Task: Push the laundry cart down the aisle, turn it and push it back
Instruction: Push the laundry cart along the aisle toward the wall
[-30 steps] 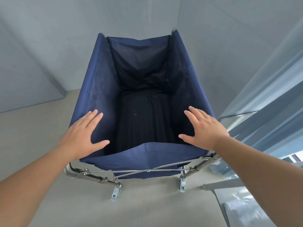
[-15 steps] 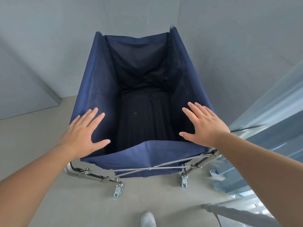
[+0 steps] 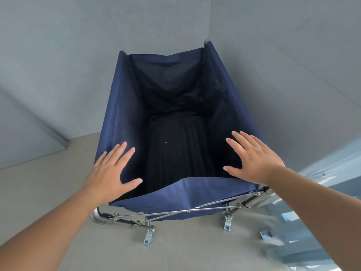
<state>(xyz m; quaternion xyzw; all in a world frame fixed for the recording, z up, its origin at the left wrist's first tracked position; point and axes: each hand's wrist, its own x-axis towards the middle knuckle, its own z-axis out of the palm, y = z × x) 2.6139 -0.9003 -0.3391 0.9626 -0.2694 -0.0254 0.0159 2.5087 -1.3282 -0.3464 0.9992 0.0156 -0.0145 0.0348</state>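
Note:
The laundry cart (image 3: 121,114) is a deep navy fabric bag on a folding metal frame (image 3: 125,222) with casters (image 3: 148,237). It stands straight ahead of me, its far end close to a grey wall corner. Dark cloth (image 3: 175,153) lies in its bottom. My left hand (image 3: 111,173) lies flat with spread fingers on the near left corner of the rim. My right hand (image 3: 254,159) lies the same way on the near right corner. Neither hand curls around the frame.
Grey walls (image 3: 58,55) rise ahead and to the right and meet just behind the cart. Pale floor (image 3: 39,192) stretches to the left. Metal shelving or rails (image 3: 312,241) run along the lower right, close to the cart's right caster (image 3: 227,223).
The cart has rolled on toward the wall corner and now sits lower in view. The shelving at right has slid back. Both hands stay flat on the rim corners.

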